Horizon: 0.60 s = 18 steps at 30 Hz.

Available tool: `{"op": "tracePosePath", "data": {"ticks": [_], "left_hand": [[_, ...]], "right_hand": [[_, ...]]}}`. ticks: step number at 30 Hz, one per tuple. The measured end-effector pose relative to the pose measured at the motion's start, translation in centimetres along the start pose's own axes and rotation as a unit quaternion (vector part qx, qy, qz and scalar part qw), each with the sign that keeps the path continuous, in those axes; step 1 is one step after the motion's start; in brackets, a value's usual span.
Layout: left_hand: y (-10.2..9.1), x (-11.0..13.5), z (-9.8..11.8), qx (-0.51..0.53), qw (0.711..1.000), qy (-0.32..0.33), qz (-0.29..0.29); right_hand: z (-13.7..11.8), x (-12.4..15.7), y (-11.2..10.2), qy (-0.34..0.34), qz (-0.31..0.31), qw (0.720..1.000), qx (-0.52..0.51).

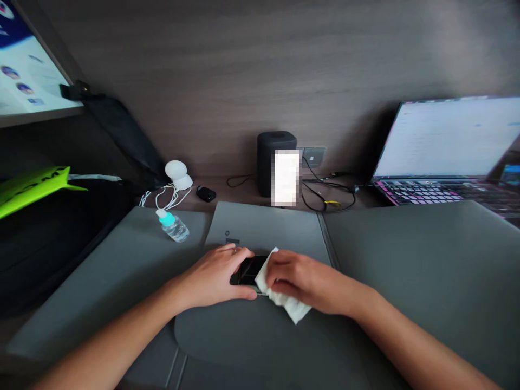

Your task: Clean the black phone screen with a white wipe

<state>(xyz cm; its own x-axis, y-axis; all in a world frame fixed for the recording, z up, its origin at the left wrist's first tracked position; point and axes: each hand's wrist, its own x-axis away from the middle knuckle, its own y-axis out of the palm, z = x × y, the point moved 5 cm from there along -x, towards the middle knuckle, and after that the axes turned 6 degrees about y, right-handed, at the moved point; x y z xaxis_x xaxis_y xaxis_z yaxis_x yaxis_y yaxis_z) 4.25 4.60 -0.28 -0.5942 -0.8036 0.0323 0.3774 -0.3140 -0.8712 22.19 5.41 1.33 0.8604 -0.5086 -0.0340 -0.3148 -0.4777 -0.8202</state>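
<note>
A dark phone [252, 267] with a glossy black screen lies flat on a grey mat [260, 346], in front of me. My left hand [213, 277] grips the phone by its edges, thumb at the near side and fingers at the far side. My right hand [304, 279] is closed on a crumpled white tissue [298, 310] and presses it against the right part of the phone's screen. The tissue and the right fingers hide that end of the phone. One loose corner of the tissue hangs toward me over the mat.
Left on the mat leans a clear bottle [176, 228] with a turquoise collar. Behind it are a white corded device [176, 170] and a small black object [206, 193]. A black speaker [265, 165], cables [345, 206] and an open laptop [442, 141] stand along the wall.
</note>
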Motion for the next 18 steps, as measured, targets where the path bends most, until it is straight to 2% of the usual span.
{"op": "tracePosePath", "data": {"ticks": [3,7,11,15,18], "left_hand": [[0.03,-0.03,-0.03,0.000,1.000,-0.006,-0.003],[-0.01,0.02,0.19,0.001,1.000,-0.005,-0.008],[-0.02,0.10,0.21,0.001,1.000,-0.009,-0.007],[0.05,0.02,0.17,-0.002,1.000,0.001,-0.003],[0.09,-0.04,0.07,-0.005,1.000,-0.001,-0.002]], "right_hand": [[0.43,-0.01,-0.36,0.045,0.032,0.998,0.018],[-0.20,-0.04,0.04,-0.009,-0.002,1.000,0.014],[0.31,-0.06,-0.18,0.042,0.037,0.998,0.018],[-0.18,-0.02,0.33,-0.010,-0.003,1.000,0.007],[0.52,0.01,-0.13,0.036,0.021,0.999,0.004]]}}
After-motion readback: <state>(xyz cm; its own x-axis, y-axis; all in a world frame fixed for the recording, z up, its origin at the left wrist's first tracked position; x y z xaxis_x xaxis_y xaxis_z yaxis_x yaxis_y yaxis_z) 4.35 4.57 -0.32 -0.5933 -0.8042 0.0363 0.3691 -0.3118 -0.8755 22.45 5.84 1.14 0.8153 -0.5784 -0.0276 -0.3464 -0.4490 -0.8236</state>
